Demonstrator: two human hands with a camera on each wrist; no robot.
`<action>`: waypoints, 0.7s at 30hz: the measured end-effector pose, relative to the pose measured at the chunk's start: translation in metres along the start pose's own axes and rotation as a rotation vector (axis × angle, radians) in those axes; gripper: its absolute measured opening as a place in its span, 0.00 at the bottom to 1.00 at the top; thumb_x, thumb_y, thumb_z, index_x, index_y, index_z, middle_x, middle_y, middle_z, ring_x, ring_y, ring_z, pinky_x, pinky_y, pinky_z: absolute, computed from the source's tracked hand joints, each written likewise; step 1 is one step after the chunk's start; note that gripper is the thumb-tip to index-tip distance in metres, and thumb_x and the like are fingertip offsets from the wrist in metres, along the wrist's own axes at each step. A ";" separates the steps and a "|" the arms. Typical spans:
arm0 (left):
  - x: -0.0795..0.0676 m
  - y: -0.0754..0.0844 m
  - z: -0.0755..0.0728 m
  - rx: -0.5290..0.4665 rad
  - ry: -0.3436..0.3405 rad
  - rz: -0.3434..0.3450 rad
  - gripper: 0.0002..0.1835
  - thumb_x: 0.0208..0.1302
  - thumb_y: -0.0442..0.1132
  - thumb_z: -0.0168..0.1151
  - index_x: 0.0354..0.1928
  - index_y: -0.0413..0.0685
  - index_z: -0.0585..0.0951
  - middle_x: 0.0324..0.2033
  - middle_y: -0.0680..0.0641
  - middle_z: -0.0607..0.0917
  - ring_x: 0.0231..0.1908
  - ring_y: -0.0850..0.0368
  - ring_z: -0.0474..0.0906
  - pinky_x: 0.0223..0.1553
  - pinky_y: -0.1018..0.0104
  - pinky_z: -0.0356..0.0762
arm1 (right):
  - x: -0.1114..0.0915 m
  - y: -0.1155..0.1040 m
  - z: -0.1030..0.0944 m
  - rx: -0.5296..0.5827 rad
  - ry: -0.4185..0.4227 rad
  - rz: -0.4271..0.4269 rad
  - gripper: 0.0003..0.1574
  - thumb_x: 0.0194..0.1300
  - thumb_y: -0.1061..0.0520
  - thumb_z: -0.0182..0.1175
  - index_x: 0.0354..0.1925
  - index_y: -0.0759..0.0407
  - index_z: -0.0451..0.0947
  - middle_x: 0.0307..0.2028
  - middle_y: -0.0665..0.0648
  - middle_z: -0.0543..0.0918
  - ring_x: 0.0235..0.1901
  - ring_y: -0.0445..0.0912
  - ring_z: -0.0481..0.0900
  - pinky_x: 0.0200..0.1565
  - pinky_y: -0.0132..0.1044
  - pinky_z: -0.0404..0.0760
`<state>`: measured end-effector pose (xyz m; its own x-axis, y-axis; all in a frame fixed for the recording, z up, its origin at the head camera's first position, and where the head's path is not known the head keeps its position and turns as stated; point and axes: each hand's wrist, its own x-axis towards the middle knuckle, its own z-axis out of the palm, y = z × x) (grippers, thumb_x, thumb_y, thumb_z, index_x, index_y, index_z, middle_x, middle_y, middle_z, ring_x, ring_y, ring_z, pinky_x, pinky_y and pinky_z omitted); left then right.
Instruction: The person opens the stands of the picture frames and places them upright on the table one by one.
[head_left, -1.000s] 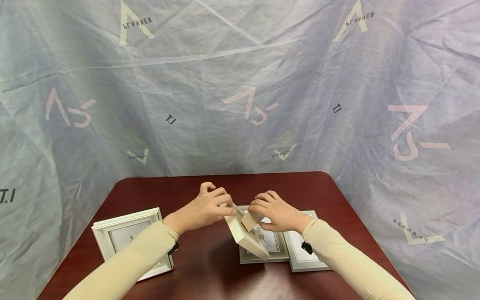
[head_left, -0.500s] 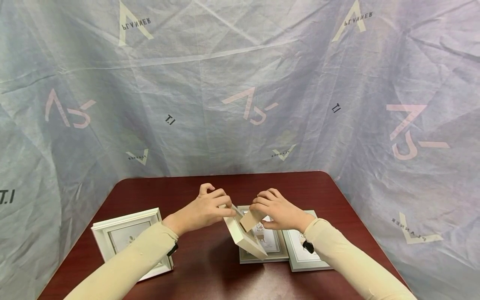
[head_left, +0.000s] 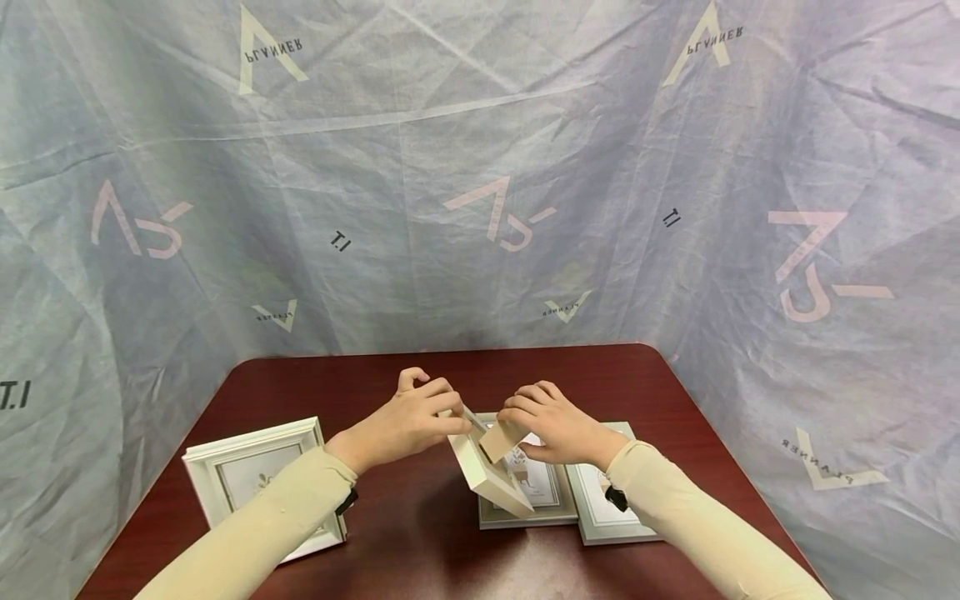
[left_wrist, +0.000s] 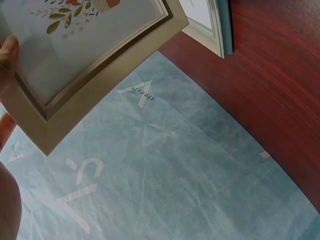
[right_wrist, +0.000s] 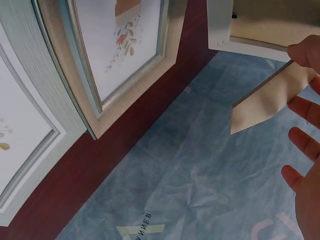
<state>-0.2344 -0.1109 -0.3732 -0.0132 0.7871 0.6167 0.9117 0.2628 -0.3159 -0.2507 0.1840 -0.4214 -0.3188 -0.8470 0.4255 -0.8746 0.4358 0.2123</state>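
Observation:
My left hand [head_left: 408,422] grips the top edge of a cream picture frame [head_left: 480,477], which is tilted on edge. In the left wrist view the thumb lies over the front of this picture frame [left_wrist: 85,95], by a print of leaves and a red flower. On its back, a tan easel leg [right_wrist: 265,106] sticks out at an angle. My right hand [head_left: 564,427] pinches that leg [head_left: 504,440] between thumb and forefinger, the other fingers spread apart. The right wrist view shows the tan backing [right_wrist: 280,20] inside a white border.
Behind the held frame, a beige picture frame [head_left: 528,522] with a deer print faces up. Touching its right side is a pale green frame [head_left: 621,534], partly under the right forearm. A white frame [head_left: 206,454] leans upright at the left, partly behind the left sleeve. A printed cloth [head_left: 420,208] hangs behind the dark red table [head_left: 360,371].
The easel leg and right hand have shifted very slightly. Both hands keep their hold, and the other frames stay where they were.

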 end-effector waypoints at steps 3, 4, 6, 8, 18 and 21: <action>0.000 0.000 0.000 -0.002 -0.001 0.001 0.16 0.48 0.34 0.77 0.37 0.61 0.83 0.33 0.58 0.78 0.38 0.61 0.75 0.46 0.48 0.58 | -0.001 -0.001 0.002 0.001 0.006 -0.005 0.33 0.50 0.51 0.73 0.55 0.53 0.77 0.52 0.52 0.79 0.55 0.51 0.72 0.56 0.50 0.67; 0.000 0.000 0.000 -0.003 -0.001 0.002 0.17 0.48 0.34 0.77 0.37 0.62 0.83 0.33 0.58 0.78 0.38 0.60 0.75 0.46 0.48 0.58 | -0.001 -0.001 0.003 0.001 0.008 -0.007 0.33 0.50 0.51 0.73 0.55 0.53 0.77 0.52 0.53 0.78 0.55 0.51 0.72 0.55 0.50 0.67; 0.001 0.001 0.000 -0.002 -0.001 0.002 0.17 0.48 0.34 0.77 0.37 0.62 0.84 0.34 0.58 0.78 0.38 0.60 0.75 0.46 0.48 0.58 | -0.001 -0.001 0.004 0.001 0.015 -0.009 0.33 0.50 0.51 0.73 0.55 0.53 0.77 0.52 0.53 0.79 0.55 0.51 0.72 0.55 0.50 0.67; 0.001 0.001 0.000 0.001 0.000 0.002 0.17 0.48 0.34 0.78 0.37 0.62 0.84 0.34 0.58 0.78 0.38 0.60 0.75 0.46 0.48 0.58 | -0.001 -0.001 0.005 0.003 0.022 -0.013 0.33 0.51 0.51 0.73 0.55 0.53 0.76 0.52 0.54 0.79 0.55 0.51 0.72 0.55 0.50 0.67; 0.000 -0.001 -0.002 0.024 0.008 0.004 0.16 0.48 0.33 0.76 0.37 0.61 0.84 0.33 0.58 0.78 0.37 0.60 0.75 0.46 0.48 0.59 | -0.003 0.005 0.004 0.004 0.034 -0.006 0.34 0.50 0.52 0.72 0.57 0.54 0.75 0.53 0.54 0.78 0.55 0.52 0.72 0.55 0.50 0.67; -0.001 -0.003 -0.004 0.033 0.007 0.000 0.17 0.48 0.31 0.74 0.36 0.61 0.84 0.33 0.58 0.78 0.37 0.60 0.75 0.46 0.47 0.59 | -0.007 0.008 0.002 -0.012 0.022 0.014 0.34 0.51 0.52 0.72 0.57 0.54 0.75 0.54 0.54 0.78 0.55 0.52 0.72 0.56 0.51 0.66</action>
<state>-0.2353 -0.1146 -0.3699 -0.0100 0.7831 0.6218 0.8977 0.2810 -0.3395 -0.2564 0.1931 -0.4245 -0.3231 -0.8337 0.4479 -0.8654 0.4518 0.2167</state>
